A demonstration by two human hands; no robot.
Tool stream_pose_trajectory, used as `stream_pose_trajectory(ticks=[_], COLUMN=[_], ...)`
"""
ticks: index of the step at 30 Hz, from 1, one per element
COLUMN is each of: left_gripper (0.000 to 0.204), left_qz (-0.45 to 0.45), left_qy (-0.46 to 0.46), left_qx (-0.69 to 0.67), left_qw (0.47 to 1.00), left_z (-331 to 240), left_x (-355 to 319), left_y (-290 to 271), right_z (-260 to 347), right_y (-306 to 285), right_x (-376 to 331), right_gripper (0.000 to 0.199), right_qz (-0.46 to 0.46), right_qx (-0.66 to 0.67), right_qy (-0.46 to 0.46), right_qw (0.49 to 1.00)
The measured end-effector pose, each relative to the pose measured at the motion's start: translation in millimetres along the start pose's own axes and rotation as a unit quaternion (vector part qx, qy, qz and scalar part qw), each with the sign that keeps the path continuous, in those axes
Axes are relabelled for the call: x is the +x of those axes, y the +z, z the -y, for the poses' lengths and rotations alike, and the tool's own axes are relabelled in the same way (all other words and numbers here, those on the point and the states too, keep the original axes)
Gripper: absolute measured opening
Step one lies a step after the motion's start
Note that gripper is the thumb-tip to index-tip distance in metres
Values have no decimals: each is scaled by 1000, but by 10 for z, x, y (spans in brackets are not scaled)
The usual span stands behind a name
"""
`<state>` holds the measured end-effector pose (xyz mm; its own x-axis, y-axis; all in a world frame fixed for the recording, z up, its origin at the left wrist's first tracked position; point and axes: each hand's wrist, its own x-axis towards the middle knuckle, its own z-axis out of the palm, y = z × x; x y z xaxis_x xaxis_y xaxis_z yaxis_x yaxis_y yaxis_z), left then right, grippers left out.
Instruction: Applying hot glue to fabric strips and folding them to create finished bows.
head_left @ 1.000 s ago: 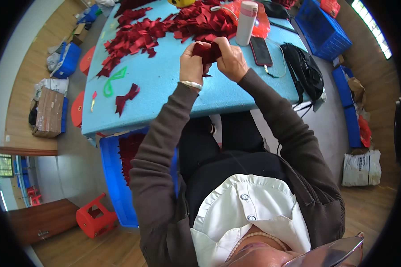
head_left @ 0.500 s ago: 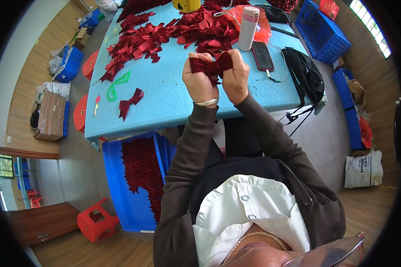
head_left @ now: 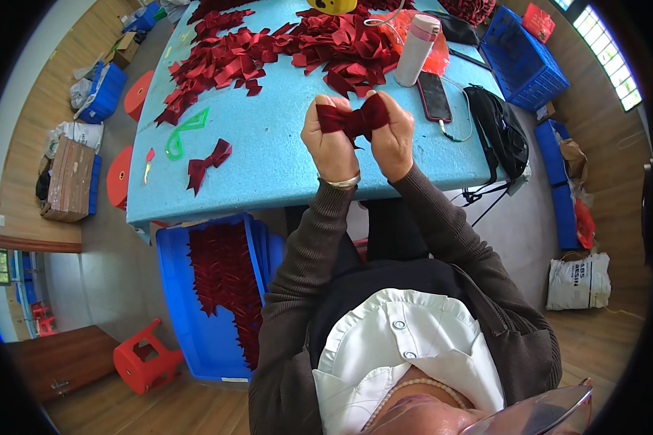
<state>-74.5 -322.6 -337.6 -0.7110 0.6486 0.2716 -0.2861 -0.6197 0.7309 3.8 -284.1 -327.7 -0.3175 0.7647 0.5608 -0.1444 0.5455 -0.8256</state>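
Observation:
A dark red velvet bow (head_left: 354,120) is stretched between my two hands above the near edge of the blue table (head_left: 268,156). My left hand (head_left: 329,143) closes round its left loop, and my right hand (head_left: 393,141) pinches the right loop. Both sets of fingertips are partly hidden behind the fabric. Another red bow (head_left: 209,165) lies on the table to the left of my hands. Beyond them spreads a heap of loose red ribbon pieces (head_left: 221,61).
Left of my legs, a blue bin (head_left: 214,341) holds rows of red bows. A white bottle (head_left: 416,52), a phone (head_left: 434,97) on a cable and a black bag (head_left: 495,130) occupy the table's right side. A green plastic piece (head_left: 187,133) lies left. A red stool (head_left: 146,359) stands on the floor.
Both hands keep hold of the bow, which has tilted a little and sits slightly lower and further right in view. The whole view has shifted slightly.

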Motion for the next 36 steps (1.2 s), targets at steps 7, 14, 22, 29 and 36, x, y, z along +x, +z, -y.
stream_pose_trajectory(ticks=[7, 14, 22, 29, 36], left_gripper=[38, 37, 35, 39, 38], left_qz=[-4, -43, -9, 3, 27], left_qy=[-13, -91, -188, -284, -181], left_qx=[-20, -66, -45, -7, 60], left_qw=[1000, 993, 981, 959, 981], left_z=[326, 1050, 1419, 1509, 1584], left_x=[335, 1011, 1384, 1607, 1559], left_y=[76, 123, -40, -233, -318], right_z=[-272, -1131, -1479, -1804, -1800], right_y=[-49, -75, -140, -204, -141], right_x=[325, 905, 1224, 1400, 1359], right_gripper=[13, 12, 15, 21, 19], right_qz=[-55, -54, -12, 108, 126], right_qx=[-3, -18, 21, 56, 47], right_qy=[-27, 0, 121, 246, 273], right_qw=[998, 998, 992, 962, 953])
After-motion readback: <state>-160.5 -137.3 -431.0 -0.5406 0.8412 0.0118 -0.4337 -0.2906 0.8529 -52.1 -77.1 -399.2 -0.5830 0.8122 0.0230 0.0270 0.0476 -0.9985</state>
